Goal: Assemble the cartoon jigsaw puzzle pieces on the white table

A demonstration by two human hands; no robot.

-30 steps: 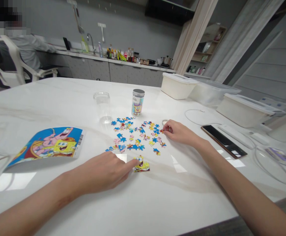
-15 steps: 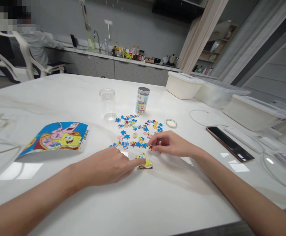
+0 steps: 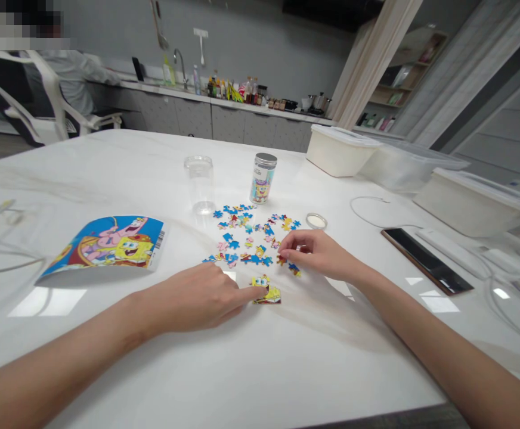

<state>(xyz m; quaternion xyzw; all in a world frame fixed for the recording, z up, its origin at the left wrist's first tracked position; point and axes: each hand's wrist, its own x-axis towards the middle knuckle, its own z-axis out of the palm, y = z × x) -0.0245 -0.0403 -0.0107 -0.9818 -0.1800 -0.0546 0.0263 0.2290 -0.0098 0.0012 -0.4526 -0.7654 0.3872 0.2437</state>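
Several small loose jigsaw pieces, mostly blue, lie scattered in the middle of the white table. A small joined yellow cluster sits nearer to me. My left hand rests on the table with its index finger stretched out, the tip touching the left edge of that cluster; the other fingers are curled. My right hand hovers low at the right side of the scatter, its fingers pinched on a small orange piece.
A printed cartoon picture sheet lies at the left. A clear jar, a metal-lidded puzzle tube and a small round lid stand behind the pieces. A phone, cables and lidded white bins are at the right. A person sits far left.
My right hand drew back from the far right of the scatter toward me and the joined cluster, pinching a piece. My left hand stayed on the cluster. The view shifted slightly.
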